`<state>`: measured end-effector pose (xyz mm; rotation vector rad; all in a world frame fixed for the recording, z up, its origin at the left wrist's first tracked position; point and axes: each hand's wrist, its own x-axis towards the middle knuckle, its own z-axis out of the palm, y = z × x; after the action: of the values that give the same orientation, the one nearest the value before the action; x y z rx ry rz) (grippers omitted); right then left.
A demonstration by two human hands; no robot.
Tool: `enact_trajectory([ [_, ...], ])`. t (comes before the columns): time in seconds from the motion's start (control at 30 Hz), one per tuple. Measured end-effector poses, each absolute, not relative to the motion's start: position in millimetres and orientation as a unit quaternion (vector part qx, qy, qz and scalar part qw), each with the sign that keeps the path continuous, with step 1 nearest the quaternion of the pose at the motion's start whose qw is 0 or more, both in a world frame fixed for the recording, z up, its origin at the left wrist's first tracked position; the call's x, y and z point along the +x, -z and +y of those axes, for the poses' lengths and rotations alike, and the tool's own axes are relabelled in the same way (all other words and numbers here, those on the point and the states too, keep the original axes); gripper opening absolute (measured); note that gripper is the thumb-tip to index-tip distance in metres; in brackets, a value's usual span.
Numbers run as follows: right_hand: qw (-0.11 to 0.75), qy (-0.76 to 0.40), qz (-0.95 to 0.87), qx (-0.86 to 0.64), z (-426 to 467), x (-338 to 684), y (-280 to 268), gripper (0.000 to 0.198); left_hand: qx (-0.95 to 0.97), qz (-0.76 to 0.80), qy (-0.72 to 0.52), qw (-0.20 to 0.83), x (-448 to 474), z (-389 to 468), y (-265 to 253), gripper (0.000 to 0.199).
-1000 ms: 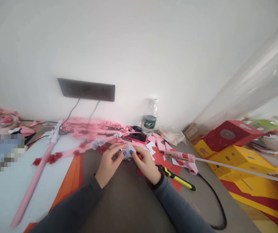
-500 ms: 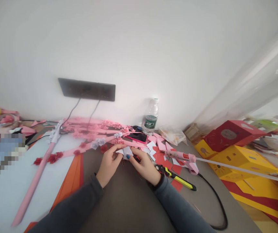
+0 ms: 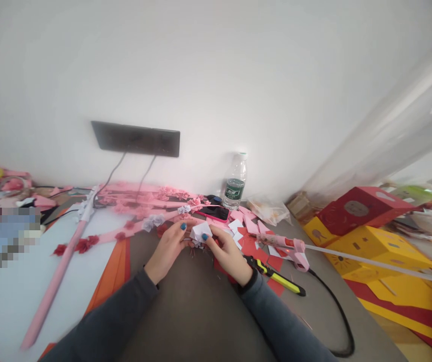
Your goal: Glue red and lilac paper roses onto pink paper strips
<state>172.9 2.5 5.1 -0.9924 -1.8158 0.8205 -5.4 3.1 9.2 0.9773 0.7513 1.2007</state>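
A small folded piece of white paper (image 3: 201, 231) is held up in front of me, above the grey table. My right hand (image 3: 228, 252) pinches its right side, the blue-nailed thumb lying on its face. On the other side, my left hand (image 3: 169, 247) has its curled fingers at the paper's lower left edge, while the thumb is lifted off the face. Some of the left fingertips are hidden. Just behind the hands lie strips with white paper flowers (image 3: 153, 222) and red paper flowers (image 3: 83, 245).
A pink glue gun (image 3: 287, 244) and yellow-black cutter (image 3: 281, 281) lie right, beside red paper squares (image 3: 249, 246). Behind them are a phone (image 3: 213, 213) and water bottle (image 3: 235, 183). A pink rod (image 3: 57, 281) lies left; yellow boxes (image 3: 381, 251) stand far right.
The white paper has turned and moved slightly up and right, showing a broader face. My left thumb has come off its corner, and the right thumb has shifted higher on it.
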Motion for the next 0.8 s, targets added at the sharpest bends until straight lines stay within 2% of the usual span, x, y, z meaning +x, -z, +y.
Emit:
enact_trajectory([
  [0.33, 0.415, -0.278, -0.764, -0.408, 0.1, 173.3, -8.3, 0.024, 0.411, 0.348, -0.494, 0.683, -8.1, 4.2, -12.1, 0.043],
  [0.8, 0.395, -0.330, -0.765, -0.388, 1.6, 175.7, -8.2, 0.030, 0.425, 0.390, -0.469, 0.669, -8.8, 3.6, -14.8, 0.049],
])
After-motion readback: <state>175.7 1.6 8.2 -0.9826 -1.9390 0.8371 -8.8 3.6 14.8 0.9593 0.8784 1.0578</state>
